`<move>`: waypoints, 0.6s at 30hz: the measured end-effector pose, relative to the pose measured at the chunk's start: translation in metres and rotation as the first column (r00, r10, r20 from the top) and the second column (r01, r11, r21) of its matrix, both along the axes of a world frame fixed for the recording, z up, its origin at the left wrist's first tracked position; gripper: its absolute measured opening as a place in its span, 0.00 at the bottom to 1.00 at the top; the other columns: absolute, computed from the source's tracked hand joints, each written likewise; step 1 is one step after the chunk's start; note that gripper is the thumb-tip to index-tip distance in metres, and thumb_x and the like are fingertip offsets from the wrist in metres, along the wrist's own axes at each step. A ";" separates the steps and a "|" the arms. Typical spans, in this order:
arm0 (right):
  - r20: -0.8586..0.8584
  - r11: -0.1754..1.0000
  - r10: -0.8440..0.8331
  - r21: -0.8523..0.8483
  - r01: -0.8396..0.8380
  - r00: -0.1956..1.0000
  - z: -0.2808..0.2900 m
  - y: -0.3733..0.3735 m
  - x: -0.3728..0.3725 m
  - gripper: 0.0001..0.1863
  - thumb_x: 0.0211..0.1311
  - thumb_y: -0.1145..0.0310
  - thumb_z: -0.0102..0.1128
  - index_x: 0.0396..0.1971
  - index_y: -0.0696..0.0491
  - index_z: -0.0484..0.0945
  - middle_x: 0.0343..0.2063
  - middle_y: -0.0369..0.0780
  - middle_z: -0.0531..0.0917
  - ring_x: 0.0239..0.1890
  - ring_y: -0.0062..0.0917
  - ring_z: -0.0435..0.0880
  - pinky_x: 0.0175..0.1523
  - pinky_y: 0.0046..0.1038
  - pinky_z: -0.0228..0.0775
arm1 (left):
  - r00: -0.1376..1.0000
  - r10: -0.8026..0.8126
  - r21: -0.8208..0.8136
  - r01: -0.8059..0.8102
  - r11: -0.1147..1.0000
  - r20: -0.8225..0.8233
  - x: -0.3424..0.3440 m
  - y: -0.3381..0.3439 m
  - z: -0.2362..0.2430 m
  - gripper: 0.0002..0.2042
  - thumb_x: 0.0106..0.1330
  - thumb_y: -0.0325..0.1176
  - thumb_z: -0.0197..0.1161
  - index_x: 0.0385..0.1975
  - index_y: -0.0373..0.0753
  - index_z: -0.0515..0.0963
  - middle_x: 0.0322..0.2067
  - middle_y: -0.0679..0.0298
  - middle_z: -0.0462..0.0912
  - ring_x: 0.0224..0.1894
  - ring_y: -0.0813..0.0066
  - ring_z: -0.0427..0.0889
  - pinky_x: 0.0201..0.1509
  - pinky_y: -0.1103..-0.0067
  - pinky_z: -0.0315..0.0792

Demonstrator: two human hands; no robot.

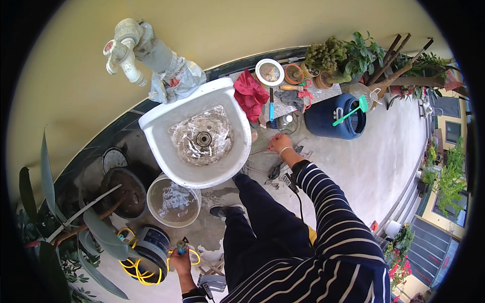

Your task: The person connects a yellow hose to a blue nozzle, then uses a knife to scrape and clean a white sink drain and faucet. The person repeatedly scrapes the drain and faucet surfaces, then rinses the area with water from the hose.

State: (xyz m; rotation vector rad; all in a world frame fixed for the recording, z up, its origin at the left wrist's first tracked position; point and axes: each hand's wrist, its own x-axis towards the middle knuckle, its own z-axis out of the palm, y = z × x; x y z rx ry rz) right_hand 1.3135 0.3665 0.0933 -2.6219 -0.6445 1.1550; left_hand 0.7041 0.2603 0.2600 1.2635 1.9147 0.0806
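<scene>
Yellow hose (139, 272) loops over a dark bucket (155, 236), just below a pale bucket (155, 189). Next I see the left hand (180, 260) gripping a blue nozzle (182, 245), then the white sink (197, 181). Farther right, the right hand (279, 143) curls near a clear jar (288, 123); whether it holds something, I cannot tell.
</scene>
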 end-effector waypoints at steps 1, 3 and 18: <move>0.115 0.998 0.020 0.063 -0.027 0.993 0.001 -0.009 0.005 0.11 0.60 0.63 0.61 0.36 0.53 0.84 0.29 0.40 0.89 0.36 0.34 0.88 0.43 0.34 0.77 | 0.999 0.001 -0.034 -0.003 0.999 -0.048 -0.001 0.000 0.000 0.11 0.60 0.33 0.73 0.25 0.31 0.80 0.21 0.60 0.85 0.24 0.79 0.78 0.31 0.75 0.73; 0.202 0.989 -0.017 0.144 -0.013 0.979 0.006 -0.027 0.015 0.14 0.51 0.70 0.67 0.40 0.53 0.83 0.37 0.44 0.88 0.43 0.38 0.87 0.48 0.36 0.77 | 0.998 0.029 -0.061 -0.033 0.998 -0.056 -0.004 0.001 -0.002 0.13 0.60 0.35 0.72 0.23 0.31 0.81 0.19 0.60 0.85 0.22 0.79 0.79 0.29 0.74 0.73; 0.003 0.948 -0.202 0.251 0.195 0.979 0.094 0.008 0.019 0.15 0.56 0.59 0.73 0.23 0.54 0.80 0.20 0.38 0.84 0.17 0.26 0.82 0.27 0.31 0.75 | 0.987 0.049 0.056 -0.040 0.998 -0.155 -0.032 -0.010 0.028 0.20 0.58 0.45 0.73 0.28 0.30 0.83 0.23 0.48 0.85 0.27 0.55 0.86 0.35 0.66 0.76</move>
